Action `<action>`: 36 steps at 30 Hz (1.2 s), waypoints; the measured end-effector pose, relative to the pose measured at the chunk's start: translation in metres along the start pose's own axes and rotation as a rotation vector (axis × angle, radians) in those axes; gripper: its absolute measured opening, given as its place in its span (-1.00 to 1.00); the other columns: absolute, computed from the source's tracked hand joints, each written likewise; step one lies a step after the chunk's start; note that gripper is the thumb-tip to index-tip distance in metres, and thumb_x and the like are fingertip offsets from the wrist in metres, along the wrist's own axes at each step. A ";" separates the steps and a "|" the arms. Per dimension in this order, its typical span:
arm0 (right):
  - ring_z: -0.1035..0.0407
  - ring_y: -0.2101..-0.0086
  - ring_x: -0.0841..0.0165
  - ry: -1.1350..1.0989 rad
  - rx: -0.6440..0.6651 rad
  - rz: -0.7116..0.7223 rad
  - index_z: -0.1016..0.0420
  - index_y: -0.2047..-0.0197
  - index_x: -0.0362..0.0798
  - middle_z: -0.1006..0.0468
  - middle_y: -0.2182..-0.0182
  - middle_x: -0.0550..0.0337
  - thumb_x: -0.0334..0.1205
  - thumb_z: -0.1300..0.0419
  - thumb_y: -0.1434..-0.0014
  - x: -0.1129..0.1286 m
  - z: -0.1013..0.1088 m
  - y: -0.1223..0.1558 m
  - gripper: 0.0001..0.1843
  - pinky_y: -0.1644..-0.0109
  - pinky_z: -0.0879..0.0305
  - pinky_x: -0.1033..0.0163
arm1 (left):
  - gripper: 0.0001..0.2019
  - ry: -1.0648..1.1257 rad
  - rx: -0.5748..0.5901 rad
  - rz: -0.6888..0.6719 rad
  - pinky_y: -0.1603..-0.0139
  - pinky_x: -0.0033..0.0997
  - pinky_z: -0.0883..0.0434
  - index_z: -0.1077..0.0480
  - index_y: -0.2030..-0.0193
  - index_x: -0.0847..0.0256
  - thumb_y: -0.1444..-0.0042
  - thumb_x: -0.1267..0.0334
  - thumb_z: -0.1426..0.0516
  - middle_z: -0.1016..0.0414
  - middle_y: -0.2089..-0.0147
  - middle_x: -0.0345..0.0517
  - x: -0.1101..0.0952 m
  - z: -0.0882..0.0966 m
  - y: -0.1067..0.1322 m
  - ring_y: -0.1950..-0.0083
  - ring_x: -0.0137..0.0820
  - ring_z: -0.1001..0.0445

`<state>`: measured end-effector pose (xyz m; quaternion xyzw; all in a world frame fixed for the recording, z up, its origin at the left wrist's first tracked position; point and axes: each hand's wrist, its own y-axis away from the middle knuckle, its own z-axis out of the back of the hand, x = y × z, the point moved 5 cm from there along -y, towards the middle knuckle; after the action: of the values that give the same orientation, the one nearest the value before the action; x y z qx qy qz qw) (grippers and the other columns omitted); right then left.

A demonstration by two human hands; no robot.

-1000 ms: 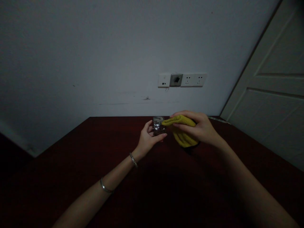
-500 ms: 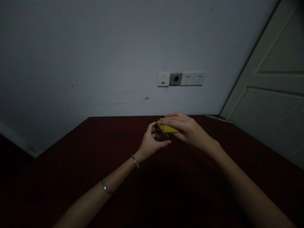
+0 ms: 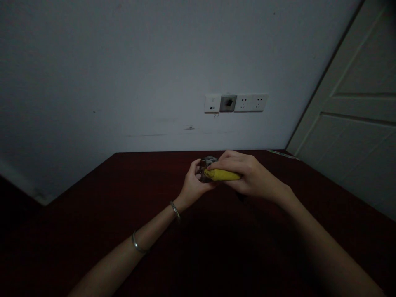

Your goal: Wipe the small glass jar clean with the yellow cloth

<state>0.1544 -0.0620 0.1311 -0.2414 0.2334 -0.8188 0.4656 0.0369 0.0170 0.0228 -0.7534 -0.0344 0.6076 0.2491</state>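
My left hand is wrapped round a small see-through glass, thumb on the near side and fingers at the left. It looks like a drinking glass, though the dim light and my fingers hide much of its shape. A folded yellow cloth is gripped in my right hand, fingers over its top and thumb beneath. The cloth's left end rests against the near side of the glass. Both hands are held above the dark red table.
Behind the table rises a pale wall with a row of sockets. A white panelled door stands at the right. Near the back right table edge lies a thin pale strip.
My right hand has brought the yellow cloth down and nearer to me across the glass, uncovering the glass's far rim. My left hand has barely moved.
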 end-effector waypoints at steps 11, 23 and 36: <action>-0.39 0.18 0.27 0.130 -0.290 -0.042 -0.49 0.03 -0.06 -0.58 0.21 0.09 -0.38 -0.17 -0.11 -0.018 0.012 0.006 -0.68 0.13 -0.36 0.17 | -0.24 -0.083 -0.001 -0.032 0.03 -0.19 -0.44 -0.14 -0.03 0.19 0.33 0.33 -0.40 -0.38 0.04 0.00 -0.012 -0.003 0.003 0.06 -0.27 -0.46; -0.35 0.19 0.25 0.174 -0.113 0.046 -0.48 0.03 -0.09 -0.56 0.23 0.05 -0.45 -0.10 -0.13 -0.009 -0.008 0.000 -0.66 0.15 -0.34 0.14 | -0.25 -0.030 -0.010 -0.021 0.06 -0.26 -0.44 -0.16 -0.03 0.18 0.35 0.36 -0.39 -0.40 0.02 -0.02 -0.008 -0.004 0.001 0.07 -0.28 -0.48; -0.44 0.23 0.29 0.056 -0.389 -0.082 -0.52 0.05 0.01 -0.59 0.22 0.13 -0.39 -0.17 -0.09 -0.020 0.017 0.009 -0.66 0.15 -0.35 0.15 | -0.34 0.078 -0.014 0.131 0.48 -0.43 -0.49 -0.15 -0.02 0.24 0.22 0.27 -0.35 -0.41 0.12 -0.01 -0.009 0.000 0.002 0.41 -0.47 -0.46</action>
<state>0.1801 -0.0516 0.1353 -0.3130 0.3900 -0.7831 0.3698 0.0345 0.0122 0.0298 -0.7787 0.0206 0.5927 0.2047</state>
